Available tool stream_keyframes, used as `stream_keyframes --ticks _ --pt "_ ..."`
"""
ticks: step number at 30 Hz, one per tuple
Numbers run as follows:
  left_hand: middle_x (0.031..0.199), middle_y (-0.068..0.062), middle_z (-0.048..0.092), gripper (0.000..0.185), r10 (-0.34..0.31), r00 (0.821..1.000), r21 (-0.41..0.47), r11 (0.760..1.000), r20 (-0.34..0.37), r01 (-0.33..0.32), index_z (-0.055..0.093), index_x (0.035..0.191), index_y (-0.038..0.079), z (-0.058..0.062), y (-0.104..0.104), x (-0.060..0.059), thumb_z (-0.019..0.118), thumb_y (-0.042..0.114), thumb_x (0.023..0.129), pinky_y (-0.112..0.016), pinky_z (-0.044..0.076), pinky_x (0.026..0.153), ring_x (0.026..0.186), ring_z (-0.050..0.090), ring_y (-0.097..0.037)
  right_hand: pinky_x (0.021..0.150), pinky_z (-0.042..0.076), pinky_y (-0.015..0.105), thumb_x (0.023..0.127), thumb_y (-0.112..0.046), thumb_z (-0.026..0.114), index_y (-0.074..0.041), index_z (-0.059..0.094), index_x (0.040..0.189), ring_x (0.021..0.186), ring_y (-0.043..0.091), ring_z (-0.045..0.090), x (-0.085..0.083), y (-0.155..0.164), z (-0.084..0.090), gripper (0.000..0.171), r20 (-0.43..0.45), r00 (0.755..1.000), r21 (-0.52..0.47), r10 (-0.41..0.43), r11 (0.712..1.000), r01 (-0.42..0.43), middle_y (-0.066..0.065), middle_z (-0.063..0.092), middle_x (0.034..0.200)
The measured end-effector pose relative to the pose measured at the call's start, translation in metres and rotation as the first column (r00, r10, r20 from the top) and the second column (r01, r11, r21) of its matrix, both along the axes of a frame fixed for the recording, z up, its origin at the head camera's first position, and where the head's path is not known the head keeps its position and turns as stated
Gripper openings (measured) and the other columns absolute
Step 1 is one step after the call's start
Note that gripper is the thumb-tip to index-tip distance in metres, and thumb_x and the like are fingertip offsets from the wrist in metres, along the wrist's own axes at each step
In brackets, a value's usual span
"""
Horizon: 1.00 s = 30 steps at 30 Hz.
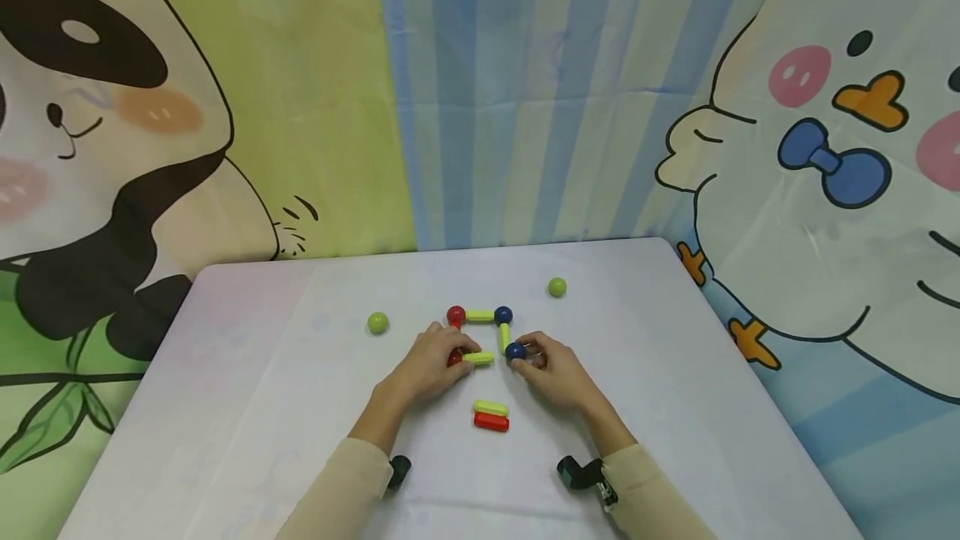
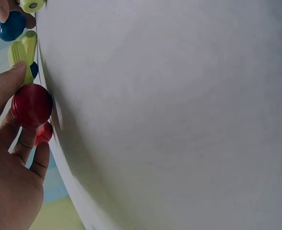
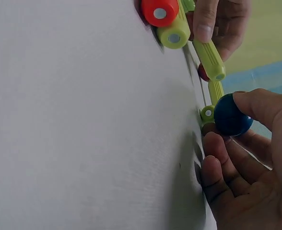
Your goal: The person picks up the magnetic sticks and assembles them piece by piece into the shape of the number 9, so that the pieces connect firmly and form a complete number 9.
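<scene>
My left hand [image 1: 435, 361] pinches a yellow-green magnetic stick [image 1: 478, 357] close to the red ball [image 2: 31, 106] on its end; the fingers partly cover that ball. Between thumb and fingers, my right hand [image 1: 555, 369] holds a blue ball [image 3: 232, 115]. This ball meets a second yellow-green stick [image 1: 505, 337], which runs back to another blue ball [image 1: 503, 315]. From there a third yellow-green stick [image 1: 480, 316] reaches a far red ball [image 1: 456, 315]. A red stick below that ball is mostly hidden by my left hand. A small gap separates the pinched stick's free end from the held blue ball.
On the white table [image 1: 285, 407], a loose yellow-green stick [image 1: 491, 407] lies against a red stick [image 1: 491, 422], nearer me. One green ball [image 1: 378, 322] sits to the left, another green ball [image 1: 557, 287] at the back right. Printed curtains [image 1: 525, 107] hang behind the table.
</scene>
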<state>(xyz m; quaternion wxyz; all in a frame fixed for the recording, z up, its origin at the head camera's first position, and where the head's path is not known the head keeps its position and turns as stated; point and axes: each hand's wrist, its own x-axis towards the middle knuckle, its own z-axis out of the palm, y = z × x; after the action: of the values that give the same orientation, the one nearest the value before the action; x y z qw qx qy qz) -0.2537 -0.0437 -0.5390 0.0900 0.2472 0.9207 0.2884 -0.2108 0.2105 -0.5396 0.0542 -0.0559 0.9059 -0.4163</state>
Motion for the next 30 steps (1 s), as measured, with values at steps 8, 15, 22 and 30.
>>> stream_keyframes --ticks 8,15,22,30 --pt "0.116 0.008 0.065 0.027 -0.002 1.000 0.004 1.000 0.004 0.002 0.073 0.121 0.028 0.001 -0.001 0.001 0.075 0.028 0.095 -0.038 0.042 0.092 0.104 0.046 -0.017 0.064 0.044 0.027 0.094 -0.031 0.075 -0.018 0.066 0.124 0.077 0.014 0.054 0.006 -0.004 0.000 0.034 0.004 1.000 -0.023 -0.008 1.000 0.008 -0.001 0.063 0.096" --pt "0.117 0.006 0.067 0.026 -0.006 1.000 0.022 1.000 -0.013 0.007 0.073 0.120 0.027 0.001 -0.001 0.003 0.076 0.027 0.094 -0.039 0.041 0.092 0.104 0.047 -0.018 0.066 0.046 0.026 0.093 -0.031 0.076 -0.019 0.068 0.121 0.078 0.013 0.055 0.007 -0.009 -0.002 0.031 -0.007 1.000 -0.025 -0.026 0.999 0.026 -0.003 0.069 0.103" --pt "0.116 0.007 0.067 0.026 -0.009 1.000 0.013 1.000 -0.014 0.009 0.073 0.120 0.028 0.002 0.000 0.003 0.076 0.027 0.094 -0.039 0.041 0.092 0.105 0.047 -0.018 0.065 0.045 0.026 0.095 -0.035 0.075 -0.018 0.067 0.121 0.078 0.013 0.054 0.006 -0.009 -0.005 0.032 -0.016 1.000 -0.024 -0.024 0.999 0.023 -0.002 0.068 0.105" --pt "0.116 0.007 0.067 0.025 -0.017 0.999 0.012 1.000 -0.030 0.017 0.073 0.119 0.027 -0.001 0.000 0.003 0.076 0.026 0.094 -0.038 0.039 0.091 0.105 0.047 -0.017 0.064 0.043 0.026 0.094 -0.035 0.075 -0.017 0.068 0.120 0.077 0.013 0.053 0.005 -0.012 -0.006 0.032 -0.021 1.000 -0.024 -0.012 1.000 0.011 -0.004 0.065 0.099"
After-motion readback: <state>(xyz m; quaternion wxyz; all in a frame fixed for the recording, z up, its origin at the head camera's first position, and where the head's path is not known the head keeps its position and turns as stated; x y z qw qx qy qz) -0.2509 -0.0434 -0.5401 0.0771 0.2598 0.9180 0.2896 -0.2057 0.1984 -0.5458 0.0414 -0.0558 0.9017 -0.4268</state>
